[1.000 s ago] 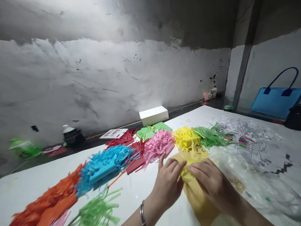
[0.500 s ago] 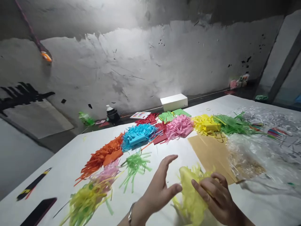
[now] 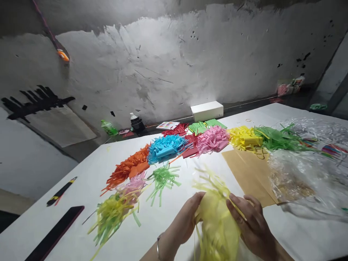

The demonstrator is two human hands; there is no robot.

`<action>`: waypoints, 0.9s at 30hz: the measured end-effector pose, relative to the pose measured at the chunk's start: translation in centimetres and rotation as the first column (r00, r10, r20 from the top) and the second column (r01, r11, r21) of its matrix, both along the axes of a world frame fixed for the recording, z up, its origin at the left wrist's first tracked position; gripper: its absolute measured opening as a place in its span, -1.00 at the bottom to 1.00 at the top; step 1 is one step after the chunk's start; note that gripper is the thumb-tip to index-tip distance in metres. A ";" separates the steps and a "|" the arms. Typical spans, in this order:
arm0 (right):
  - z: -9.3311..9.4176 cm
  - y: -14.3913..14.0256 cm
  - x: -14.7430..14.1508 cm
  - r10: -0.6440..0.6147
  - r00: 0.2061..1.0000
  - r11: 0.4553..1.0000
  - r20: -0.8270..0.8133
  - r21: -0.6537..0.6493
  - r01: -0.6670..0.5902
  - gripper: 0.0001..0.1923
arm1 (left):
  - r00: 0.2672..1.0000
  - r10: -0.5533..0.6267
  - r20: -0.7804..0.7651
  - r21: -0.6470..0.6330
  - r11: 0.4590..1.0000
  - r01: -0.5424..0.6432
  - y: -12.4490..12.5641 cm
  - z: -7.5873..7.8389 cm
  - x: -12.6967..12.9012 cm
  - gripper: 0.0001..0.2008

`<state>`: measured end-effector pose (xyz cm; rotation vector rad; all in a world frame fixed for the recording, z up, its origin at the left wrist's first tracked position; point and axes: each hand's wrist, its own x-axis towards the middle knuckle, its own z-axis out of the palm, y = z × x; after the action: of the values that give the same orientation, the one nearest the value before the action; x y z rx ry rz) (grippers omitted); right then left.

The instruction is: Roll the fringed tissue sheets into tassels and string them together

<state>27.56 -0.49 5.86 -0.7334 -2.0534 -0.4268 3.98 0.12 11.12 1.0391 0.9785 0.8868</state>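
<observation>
Head view, yellow fringed paper bundle (image 3: 216,221) low centre above white table (image 3: 89,174), left hand (image 3: 187,219) curled on its left side, right hand (image 3: 251,223) gripping its right side, brown paper sheet (image 3: 248,174) just beyond, green fringe tuft (image 3: 161,179) to the left.

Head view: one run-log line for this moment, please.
left hand on yellow fringed paper | right hand on same paper | paper above white table | brown sheet right of it

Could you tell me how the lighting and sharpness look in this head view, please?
Head view: a bright patch glares on the wall above the white box; corners fall dark; wide-angle lens bends the table edges; yellow fringed paper between left hand and right hand is slightly motion-blurred.
</observation>
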 end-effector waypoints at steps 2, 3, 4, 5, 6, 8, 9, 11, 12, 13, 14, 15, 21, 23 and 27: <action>0.0 0.2 0.0 0.014 0.998 1.000 0.058 -0.027 -0.013 -0.49 | 0.971 0.177 -0.161 0.260 0.957 -0.131 -0.8 -0.7 -0.2 -0.38; 0.0 0.2 0.0 0.018 0.997 0.999 0.076 -0.037 -0.015 -0.50 | 0.931 0.274 -0.241 0.410 0.898 -0.159 -1.2 -0.9 -0.2 -0.36; 0.1 0.3 -0.2 0.018 0.996 0.999 0.088 -0.042 -0.015 -0.50 | 0.884 0.349 -0.312 0.530 0.836 -0.143 -1.6 -1.2 -0.1 -0.33; 0.1 0.3 -0.3 0.018 0.995 0.999 0.097 -0.046 -0.014 -0.51 | 0.836 0.396 -0.379 0.610 0.787 -0.096 -1.9 -1.4 0.1 -0.33; 0.1 0.3 -0.6 0.019 0.995 0.999 0.103 -0.049 -0.014 -0.52 | 0.791 0.421 -0.444 0.654 0.755 -0.035 -2.2 -1.6 0.5 -0.37; -0.1 0.2 -1.0 0.022 0.994 0.998 0.105 -0.058 -0.015 -0.52 | 0.706 0.457 -0.540 0.693 0.717 0.066 -2.5 -2.0 1.4 -0.60; -0.2 0.2 -1.2 0.021 0.995 0.998 0.100 -0.063 -0.015 -0.50 | 0.676 0.476 -0.563 0.705 0.703 0.092 -2.5 -2.2 1.7 -0.73; -0.6 0.1 -1.4 0.016 0.995 0.997 0.097 -0.081 -0.008 -0.44 | 0.666 0.500 -0.553 0.722 0.687 0.084 -2.5 -2.8 2.1 -0.82; -0.8 0.1 -1.4 0.006 0.995 0.996 0.102 -0.090 0.003 -0.41 | 0.687 0.499 -0.528 0.723 0.689 0.055 -2.4 -3.1 2.1 -0.79; -1.1 0.1 -1.4 -0.009 0.994 0.995 0.112 -0.100 0.021 -0.38 | 0.719 0.489 -0.494 0.714 0.701 0.014 -2.3 -3.3 1.9 -0.77; -1.4 0.1 -1.4 -0.030 0.992 0.993 0.123 -0.109 0.044 -0.34 | 0.756 0.472 -0.452 0.694 0.719 -0.034 -2.3 -3.6 1.7 -0.75; -1.8 0.2 -1.4 -0.055 0.990 0.990 0.133 -0.122 0.072 -0.30 | 0.792 0.458 -0.403 0.666 0.741 -0.089 -2.4 -3.9 1.4 -0.74; -3.5 0.4 -1.8 -0.175 0.977 0.957 0.120 -0.212 0.197 -0.10 | 0.892 0.451 0.007 0.304 0.849 -0.432 -4.7 -5.6 -0.6 -0.71; -3.7 0.6 -1.7 -0.209 0.973 0.946 0.099 -0.234 0.226 -0.10 | 0.956 0.219 0.196 0.271 0.925 -0.268 -5.7 -5.9 -2.2 -0.64; -3.0 0.8 -1.0 -0.218 0.976 0.931 -0.006 -0.300 0.206 -0.08 | 0.971 0.082 0.225 0.350 0.923 -0.159 -5.3 -5.2 -6.1 -0.51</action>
<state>26.51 0.27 2.83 -1.1442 -2.0313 -0.2201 -2.07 -5.23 5.91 1.1796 0.7209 1.2895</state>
